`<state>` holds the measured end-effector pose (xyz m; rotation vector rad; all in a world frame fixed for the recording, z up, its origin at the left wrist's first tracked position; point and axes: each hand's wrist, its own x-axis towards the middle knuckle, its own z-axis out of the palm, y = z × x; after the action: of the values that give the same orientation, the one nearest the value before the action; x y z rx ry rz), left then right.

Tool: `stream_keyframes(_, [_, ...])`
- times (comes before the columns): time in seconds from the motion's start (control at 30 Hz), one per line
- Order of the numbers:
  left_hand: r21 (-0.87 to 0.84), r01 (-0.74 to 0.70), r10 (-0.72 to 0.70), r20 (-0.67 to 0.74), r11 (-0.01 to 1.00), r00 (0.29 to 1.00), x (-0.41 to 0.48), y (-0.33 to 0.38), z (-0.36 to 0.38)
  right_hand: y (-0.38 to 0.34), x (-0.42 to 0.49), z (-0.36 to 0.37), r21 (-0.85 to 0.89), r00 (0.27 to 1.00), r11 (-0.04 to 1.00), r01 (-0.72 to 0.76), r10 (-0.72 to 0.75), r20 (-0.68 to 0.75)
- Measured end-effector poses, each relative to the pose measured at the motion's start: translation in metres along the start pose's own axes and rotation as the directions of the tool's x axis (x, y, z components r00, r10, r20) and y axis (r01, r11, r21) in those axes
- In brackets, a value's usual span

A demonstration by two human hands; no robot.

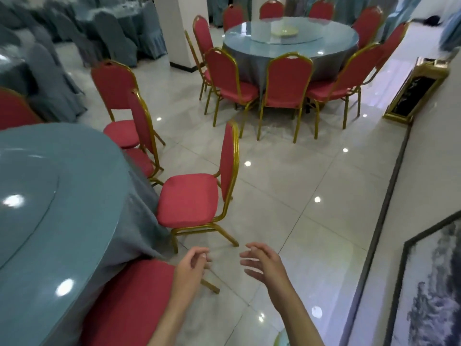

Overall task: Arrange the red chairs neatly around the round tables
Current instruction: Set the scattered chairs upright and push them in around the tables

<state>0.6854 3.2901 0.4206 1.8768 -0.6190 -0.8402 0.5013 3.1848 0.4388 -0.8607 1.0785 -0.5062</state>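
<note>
Left hand (190, 269), right hand (265, 267) apart, loosely curled, empty. Red chair (187, 199) just ahead: rigid metal frame, likely light; grip backrest (227, 158) top.

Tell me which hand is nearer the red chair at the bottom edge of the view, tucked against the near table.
Left. The left hand hovers at the right edge of the red chair; the right hand is further right, over the floor.
</note>
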Motion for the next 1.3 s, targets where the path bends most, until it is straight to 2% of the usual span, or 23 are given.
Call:
stream_keyframes(0.13, [-0.121, 0.055, -0.058, -0.019, 0.991, 0.998, 0.039, 0.031, 0.058, -0.059, 0.039, -0.044, 0.0, 0.999, 1.0, 0.024, -0.024, 0.046])
stream_keyframes(0.3, [-0.1, 0.05, -0.053, -0.027, 0.994, 0.998, 0.08, 0.067, 0.089, -0.107, 0.08, -0.062, 0.015, 0.996, 0.999, 0.049, -0.05, 0.069])
stream_keyframes(0.5, [-0.134, 0.042, -0.058, -0.123, 0.99, 0.991, 0.143, 0.09, 0.119, -0.138, 0.162, -0.069, -0.069, 0.995, 0.998, -0.011, 0.018, 0.096])
stream_keyframes(0.73, [-0.256, 0.026, -0.083, -0.216, 0.966, 0.973, 0.282, 0.118, 0.156, -0.22, 0.281, -0.07, -0.26, 0.991, 0.966, -0.009, 0.043, 0.127])
stream_keyframes(0.83, [-0.312, 0.023, -0.108, -0.258, 0.95, 0.96, 0.331, 0.141, 0.162, -0.271, 0.33, -0.064, -0.323, 0.992, 0.946, 0.014, 0.026, 0.12])
stream_keyframes(0.97, [-0.363, -0.024, -0.099, -0.316, 0.931, 0.944, 0.395, 0.164, 0.158, -0.322, 0.402, -0.034, -0.306, 0.985, 0.948, 0.09, -0.041, 0.165])
stream_keyframes(1.17, [-0.334, -0.009, -0.129, -0.389, 0.942, 0.912, 0.444, 0.178, 0.156, -0.345, 0.475, 0.014, -0.297, 0.953, 0.95, 0.096, -0.002, 0.303])
stream_keyframes(1.3, [-0.334, 0.079, -0.225, -0.425, 0.939, 0.877, 0.469, 0.171, 0.169, -0.347, 0.531, 0.046, -0.404, 0.927, 0.896, 0.183, -0.021, 0.374])
